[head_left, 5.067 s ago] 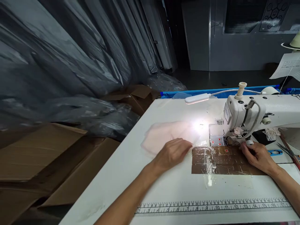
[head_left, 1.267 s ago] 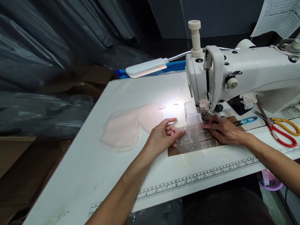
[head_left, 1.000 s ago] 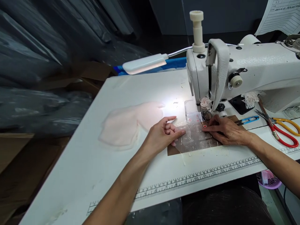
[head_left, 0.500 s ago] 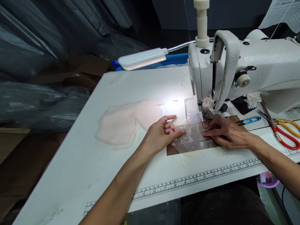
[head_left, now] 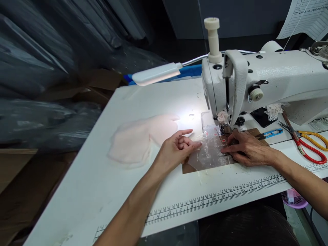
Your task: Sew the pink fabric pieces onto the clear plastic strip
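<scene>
A clear plastic sheet point(head_left: 208, 155) with small red marks lies on a brown sheet point(head_left: 189, 168) under the needle area of a white sewing machine point(head_left: 214, 85). At the plastic's left edge is my left hand point(head_left: 175, 147), closed, with thumb and curled fingers on that edge and the index finger pointing out. My right hand point(head_left: 249, 148) rests palm down on the right part of both sheets, its fingers stretched out toward the presser foot point(head_left: 225, 129). A gathered pale fabric piece point(head_left: 223, 117) hangs at the machine head. The underside of the right hand is hidden.
Pale pink fabric point(head_left: 135, 140) lies on the white table point(head_left: 84, 181), left of my hands. Blue thread snips point(head_left: 273, 133) and red-and-yellow handled scissors point(head_left: 304, 143) lie to the right. A lamp point(head_left: 156, 74) hangs over the back edge. Printed rulers point(head_left: 217, 200) line the front.
The view has shifted slightly, so the machine and table appear lower and the machine a little farther left. Both hands keep nearly the same place on the sheets.
</scene>
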`<state>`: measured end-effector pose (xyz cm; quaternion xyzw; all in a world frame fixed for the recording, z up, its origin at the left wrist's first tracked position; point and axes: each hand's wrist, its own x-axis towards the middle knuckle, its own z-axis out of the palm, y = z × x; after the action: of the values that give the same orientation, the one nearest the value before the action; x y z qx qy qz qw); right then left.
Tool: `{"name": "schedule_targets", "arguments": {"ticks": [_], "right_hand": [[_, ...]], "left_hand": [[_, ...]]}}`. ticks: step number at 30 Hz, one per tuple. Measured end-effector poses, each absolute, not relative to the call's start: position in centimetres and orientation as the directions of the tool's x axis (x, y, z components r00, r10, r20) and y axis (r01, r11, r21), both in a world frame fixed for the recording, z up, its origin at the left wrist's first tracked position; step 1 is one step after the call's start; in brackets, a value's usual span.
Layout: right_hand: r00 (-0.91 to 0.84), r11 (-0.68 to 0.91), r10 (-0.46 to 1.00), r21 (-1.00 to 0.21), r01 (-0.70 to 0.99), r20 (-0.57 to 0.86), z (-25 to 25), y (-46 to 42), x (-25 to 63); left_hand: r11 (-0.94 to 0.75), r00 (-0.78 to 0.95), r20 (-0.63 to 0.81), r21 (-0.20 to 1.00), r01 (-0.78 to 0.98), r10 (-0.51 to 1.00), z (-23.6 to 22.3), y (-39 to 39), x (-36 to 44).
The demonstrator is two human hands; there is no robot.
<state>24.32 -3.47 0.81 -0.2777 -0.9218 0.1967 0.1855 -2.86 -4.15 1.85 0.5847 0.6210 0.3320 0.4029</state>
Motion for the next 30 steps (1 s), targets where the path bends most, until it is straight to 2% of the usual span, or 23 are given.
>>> {"name": "schedule_targets", "arguments": {"ticks": [1,3,5,7,9,12,16,20,30], "right_hand": [[-0.772,0.767,0.59,-0.463,0.444,0.238,0.8,-3.5,24.3],[-0.762,0.765,0.599,-0.457,0.455,0.245,0.7,-3.6,24.2],[-0.756,0.764,0.605,-0.451,0.461,0.252,0.7,-3.8,24.2],[-0.749,0.765,0.609,-0.446,0.465,0.261,0.6,-3.9,24.1],[-0.741,0.762,0.615,-0.444,0.472,0.269,0.6,-4.0,24.1],[-0.731,0.758,0.624,-0.444,0.479,0.277,0.5,-4.2,24.1],[-0.708,0.762,0.629,-0.433,0.481,0.32,0.1,-4.2,24.1],[-0.668,0.752,0.65,-0.43,0.499,0.362,-0.3,-3.9,24.1],[-0.663,0.754,0.649,-0.427,0.499,0.373,-0.5,-3.8,24.1]], "left_hand": [[-0.004,-0.016,0.015,0.846,0.533,1.0,1.9,-4.1,-2.8],[-0.233,0.033,0.292,0.686,0.689,0.956,2.0,-4.0,-2.5],[-0.454,0.246,0.437,0.473,0.755,0.865,2.1,-3.8,-1.9],[-0.635,0.486,0.435,0.32,0.703,0.758,2.2,-3.2,-1.1],[-0.739,0.636,0.388,0.235,0.631,0.667,2.1,-2.6,-0.4],[-0.797,0.742,0.296,0.158,0.584,0.602,1.7,-1.6,0.3],[-0.822,0.798,0.212,0.052,0.567,0.564,1.2,-0.5,0.7],[-0.813,0.795,0.184,0.038,0.581,0.577,1.1,0.5,0.9],[-0.768,0.734,0.23,0.246,0.592,0.639,1.2,0.0,0.2]]}}
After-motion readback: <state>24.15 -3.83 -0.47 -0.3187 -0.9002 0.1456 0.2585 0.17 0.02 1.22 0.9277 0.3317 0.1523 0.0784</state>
